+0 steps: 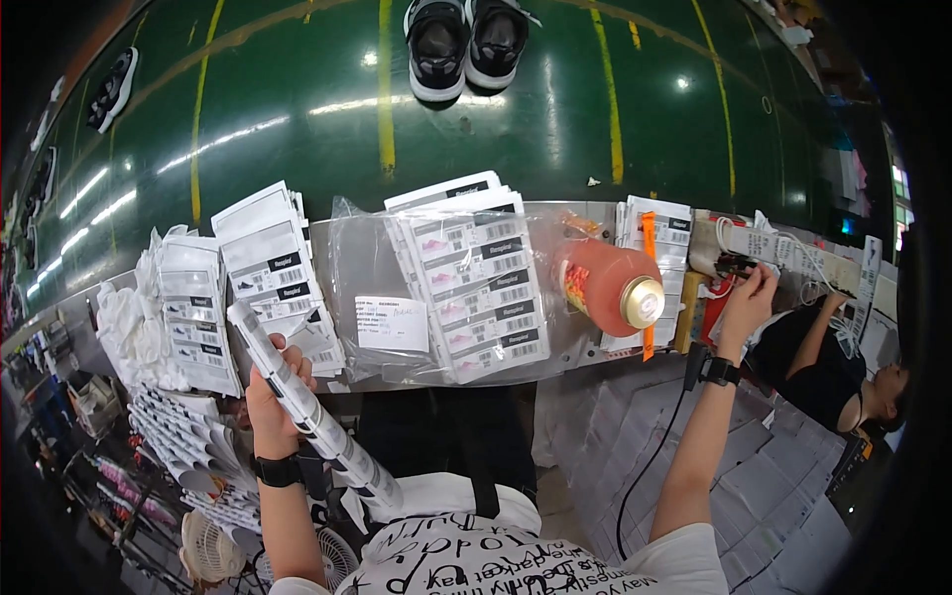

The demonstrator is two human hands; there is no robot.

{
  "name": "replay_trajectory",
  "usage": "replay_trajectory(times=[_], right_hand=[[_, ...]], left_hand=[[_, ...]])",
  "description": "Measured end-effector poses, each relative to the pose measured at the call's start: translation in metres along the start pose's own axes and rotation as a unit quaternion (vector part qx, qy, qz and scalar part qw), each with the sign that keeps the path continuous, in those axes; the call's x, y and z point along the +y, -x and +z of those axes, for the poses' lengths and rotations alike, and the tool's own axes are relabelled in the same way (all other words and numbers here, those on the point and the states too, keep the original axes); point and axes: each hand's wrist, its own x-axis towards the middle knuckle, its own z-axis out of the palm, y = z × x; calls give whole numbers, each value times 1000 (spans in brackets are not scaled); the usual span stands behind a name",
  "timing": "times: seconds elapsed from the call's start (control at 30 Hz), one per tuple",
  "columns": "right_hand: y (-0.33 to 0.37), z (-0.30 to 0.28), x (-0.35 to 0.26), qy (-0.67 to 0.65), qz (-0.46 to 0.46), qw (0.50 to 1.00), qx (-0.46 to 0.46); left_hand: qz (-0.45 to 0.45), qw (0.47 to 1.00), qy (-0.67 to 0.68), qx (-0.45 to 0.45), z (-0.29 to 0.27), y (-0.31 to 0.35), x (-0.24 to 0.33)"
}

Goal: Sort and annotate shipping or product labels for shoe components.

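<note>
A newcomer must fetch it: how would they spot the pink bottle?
Find the long grey metal bench. Right of its middle, between two white paper label stacks, is the round pink bottle; its shiny gold cap sets it apart from the stacks.

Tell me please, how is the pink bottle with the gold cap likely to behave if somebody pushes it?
The pink bottle is probably heavy for its size, as it looks well filled. It might roll once tipped, because its body is round. Spilling seems unlikely, since the gold cap appears to be on.
</note>
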Motion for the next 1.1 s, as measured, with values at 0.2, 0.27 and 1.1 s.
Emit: replay_trajectory(times=[0.2,0.27,1.1], right_hand=[[13,24,22,17,19,989,-144],[9,24,24,50,-15,987,-149],[216,-135,-435,-498,-40,489,-715]], left_hand=[[20,995,-86,55,10,3,-14],[34,995,-99,-4,-7,5,-17],[259,934,-173,175,-36,193,99]])
